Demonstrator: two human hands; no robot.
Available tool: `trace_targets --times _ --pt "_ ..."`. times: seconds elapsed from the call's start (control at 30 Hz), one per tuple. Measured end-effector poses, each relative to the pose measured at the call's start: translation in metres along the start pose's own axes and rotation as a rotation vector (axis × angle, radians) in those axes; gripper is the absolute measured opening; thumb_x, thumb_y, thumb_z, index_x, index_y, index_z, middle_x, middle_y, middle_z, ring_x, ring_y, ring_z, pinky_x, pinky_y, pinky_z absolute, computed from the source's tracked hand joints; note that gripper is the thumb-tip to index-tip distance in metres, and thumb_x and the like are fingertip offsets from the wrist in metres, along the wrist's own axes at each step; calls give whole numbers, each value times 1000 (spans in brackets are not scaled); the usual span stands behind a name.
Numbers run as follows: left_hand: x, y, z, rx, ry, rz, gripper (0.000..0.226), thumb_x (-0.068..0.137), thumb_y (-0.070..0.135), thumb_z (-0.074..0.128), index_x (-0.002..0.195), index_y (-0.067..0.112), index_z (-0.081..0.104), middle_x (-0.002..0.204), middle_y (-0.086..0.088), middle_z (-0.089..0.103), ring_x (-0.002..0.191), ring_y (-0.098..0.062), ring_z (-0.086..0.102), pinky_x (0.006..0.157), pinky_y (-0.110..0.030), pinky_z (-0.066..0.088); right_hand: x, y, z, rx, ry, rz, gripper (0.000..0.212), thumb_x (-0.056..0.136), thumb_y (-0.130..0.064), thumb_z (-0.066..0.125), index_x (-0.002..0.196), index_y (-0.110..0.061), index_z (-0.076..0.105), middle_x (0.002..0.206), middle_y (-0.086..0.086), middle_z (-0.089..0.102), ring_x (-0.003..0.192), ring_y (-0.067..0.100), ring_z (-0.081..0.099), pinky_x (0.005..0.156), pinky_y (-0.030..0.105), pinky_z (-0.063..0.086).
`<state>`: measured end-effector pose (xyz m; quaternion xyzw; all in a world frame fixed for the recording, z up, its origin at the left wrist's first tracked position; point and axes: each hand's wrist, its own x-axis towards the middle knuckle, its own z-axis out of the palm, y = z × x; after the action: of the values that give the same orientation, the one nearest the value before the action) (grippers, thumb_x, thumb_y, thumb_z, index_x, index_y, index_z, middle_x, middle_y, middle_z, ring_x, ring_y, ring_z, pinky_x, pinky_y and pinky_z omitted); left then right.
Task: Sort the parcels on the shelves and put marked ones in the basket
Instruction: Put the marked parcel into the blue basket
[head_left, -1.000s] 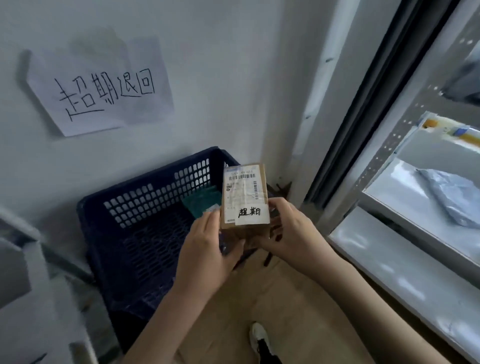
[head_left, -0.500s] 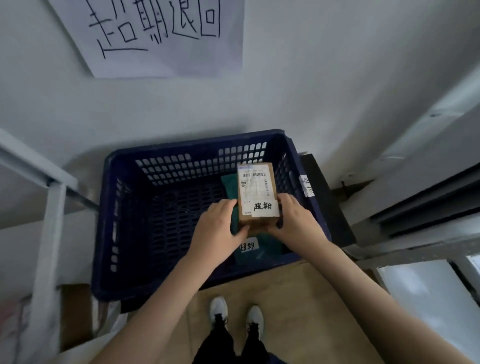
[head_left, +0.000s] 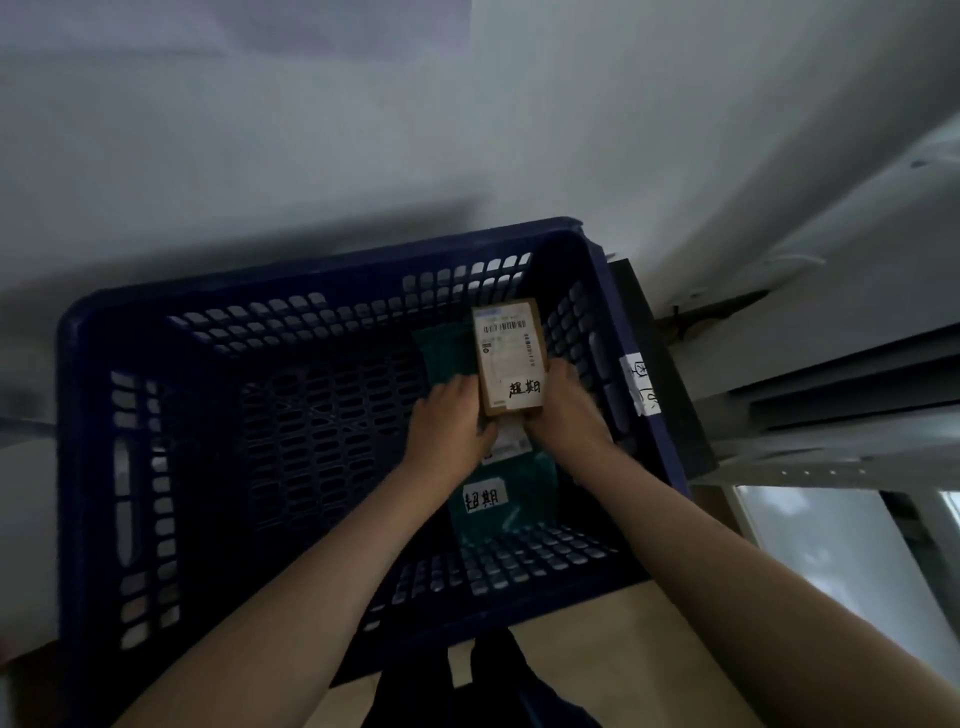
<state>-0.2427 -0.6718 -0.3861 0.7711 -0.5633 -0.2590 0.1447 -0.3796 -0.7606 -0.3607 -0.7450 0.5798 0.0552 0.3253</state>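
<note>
Brown cardboard box (head_left: 510, 360) with a white label, marked in black pen, is pinched between my left hand (head_left: 451, 426) and right hand (head_left: 563, 410), long axis pointing away from me. It's inside the navy plastic mesh basket (head_left: 332, 291), just above the crinkly green mailer (head_left: 501, 493), so straight down should do it.

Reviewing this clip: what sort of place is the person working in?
Probably a parcel pickup or sorting station. Both hands hold a small cardboard parcel with a barcode label and handwritten mark inside a dark blue plastic basket, above a green mailer bag marked likewise. Metal shelving stands to the right.
</note>
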Motion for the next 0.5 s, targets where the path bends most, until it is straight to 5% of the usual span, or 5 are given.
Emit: trace_targets --times 0.13,0.27,0.5 --pt "4 2 5 2 -18 -26 40 85 34 71 119 19 54 111 -3 59 102 -24 57 77 -39 48 2 2 6 21 5 21 54 84 -10 68 126 -10 33 131 13 45 110 36 59 72 40 49" --pt "2 2 1 60 -58 -34 52 87 40 68 132 20 51 122 -3 58 109 -25 55 81 -38 47 -3 -1 0 9 -33 28 98 81 -16 74 153 -13 7 147 14 39 121 36 55 91 49 53" --pt "-24 6 -28 125 -24 -104 60 89 54 60 140 27 43 132 -1 57 114 -25 54 81 -36 48 -32 -5 -20 -219 -34 -67 115 84 -22 74 156 -15 -16 152 16 31 115 35 57 87 45 52"
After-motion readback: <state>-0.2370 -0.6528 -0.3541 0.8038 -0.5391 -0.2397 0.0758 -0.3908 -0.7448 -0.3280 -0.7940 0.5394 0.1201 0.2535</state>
